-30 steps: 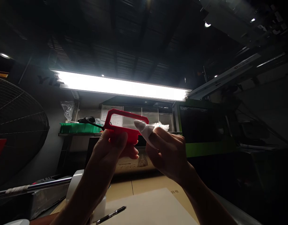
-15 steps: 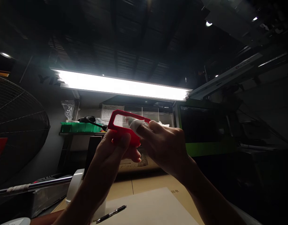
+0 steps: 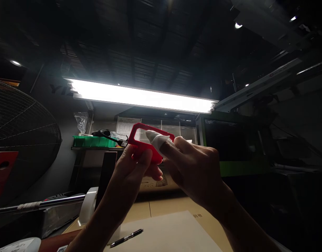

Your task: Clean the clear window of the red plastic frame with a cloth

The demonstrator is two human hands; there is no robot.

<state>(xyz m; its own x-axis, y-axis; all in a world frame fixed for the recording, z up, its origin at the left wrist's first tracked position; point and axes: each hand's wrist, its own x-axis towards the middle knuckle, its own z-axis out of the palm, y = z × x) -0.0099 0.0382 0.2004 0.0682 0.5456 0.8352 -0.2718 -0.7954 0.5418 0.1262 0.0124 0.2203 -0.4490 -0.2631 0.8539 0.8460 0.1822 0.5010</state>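
My left hand [image 3: 136,166] grips a red plastic frame [image 3: 137,141] with a rectangular opening, holding it up and tilted below the lamp. The thumb presses on its lower part and the other fingers are mostly hidden behind it. My right hand [image 3: 194,164] is closed, with a white cloth [image 3: 159,141] drawn over the extended index finger into a point. That covered tip lies across the frame's opening; whether it touches the red edge I cannot tell. The rest of the right fingers are curled and partly hidden.
Below the hands a sheet of paper [image 3: 166,232] lies on cardboard [image 3: 176,206], with a black pen [image 3: 126,238] on it. A white tape roll [image 3: 88,206] stands at left. Behind are a green bin [image 3: 94,141], a lit tube lamp [image 3: 142,96] and a large fan [image 3: 27,119].
The whole view has shifted slightly. My right hand with the white cloth has moved a little right and down relative to the red frame. The left hand keeps its hold.
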